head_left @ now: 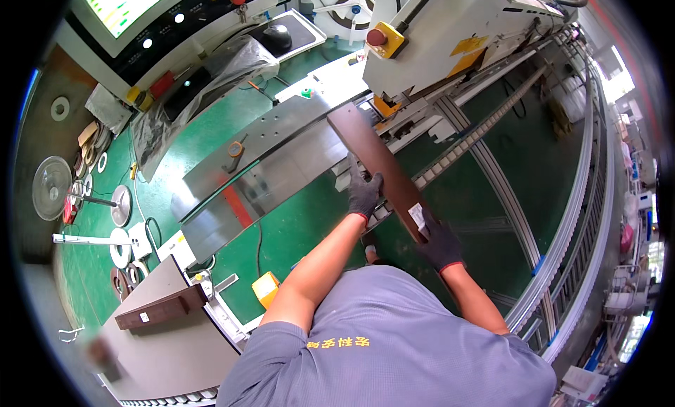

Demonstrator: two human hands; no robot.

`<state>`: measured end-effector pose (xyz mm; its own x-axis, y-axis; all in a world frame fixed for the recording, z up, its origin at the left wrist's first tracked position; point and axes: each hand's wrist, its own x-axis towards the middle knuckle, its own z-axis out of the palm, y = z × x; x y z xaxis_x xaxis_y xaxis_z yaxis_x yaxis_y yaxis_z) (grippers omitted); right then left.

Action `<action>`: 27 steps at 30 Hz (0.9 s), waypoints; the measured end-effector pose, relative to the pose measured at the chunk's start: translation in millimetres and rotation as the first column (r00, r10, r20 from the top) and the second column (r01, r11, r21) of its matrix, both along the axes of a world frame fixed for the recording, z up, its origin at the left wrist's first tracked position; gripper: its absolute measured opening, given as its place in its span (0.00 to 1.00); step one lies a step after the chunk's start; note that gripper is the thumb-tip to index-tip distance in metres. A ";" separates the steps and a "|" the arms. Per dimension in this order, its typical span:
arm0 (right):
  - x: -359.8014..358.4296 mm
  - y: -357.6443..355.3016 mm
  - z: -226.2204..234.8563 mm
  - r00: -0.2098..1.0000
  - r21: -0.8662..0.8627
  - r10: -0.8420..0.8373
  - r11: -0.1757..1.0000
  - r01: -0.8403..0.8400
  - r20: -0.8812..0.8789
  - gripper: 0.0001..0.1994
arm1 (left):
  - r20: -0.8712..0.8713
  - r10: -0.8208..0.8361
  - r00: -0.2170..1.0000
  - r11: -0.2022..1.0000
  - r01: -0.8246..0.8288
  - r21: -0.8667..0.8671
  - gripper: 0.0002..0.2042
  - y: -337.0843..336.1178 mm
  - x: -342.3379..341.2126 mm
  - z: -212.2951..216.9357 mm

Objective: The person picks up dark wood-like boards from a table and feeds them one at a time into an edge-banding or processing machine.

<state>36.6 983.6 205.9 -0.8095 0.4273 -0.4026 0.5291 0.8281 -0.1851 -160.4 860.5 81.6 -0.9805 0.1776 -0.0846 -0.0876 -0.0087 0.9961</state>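
The board lies on the conveyor, seemingly before the machine.

Factory floor, conveyor line, machine control panel

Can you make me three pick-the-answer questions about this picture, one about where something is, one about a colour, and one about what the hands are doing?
1. Where does the far end of the long brown board lie?
A. at the mouth of the white machine
B. on the floor
C. on the grey table at the lower left

2. What colour is the machine bed under the board?
A. yellow
B. green
C. pink

3. What are the gloved hands doing?
A. hanging free
B. both pressed on the board
C. holding a cup

Answers: 1 A, the board's far end reaches the white machine's opening. 2 B, the flat surface around the board is green. 3 B, the left hand rests on the board's left edge and the right hand grips its near end.
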 end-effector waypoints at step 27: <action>-43.3 199.4 -21.6 0.994 0.116 0.096 0.989 -0.091 -0.043 0.52 | 0.356 -0.289 0.889 0.889 0.111 0.445 0.49 197.9 -47.9 -1.0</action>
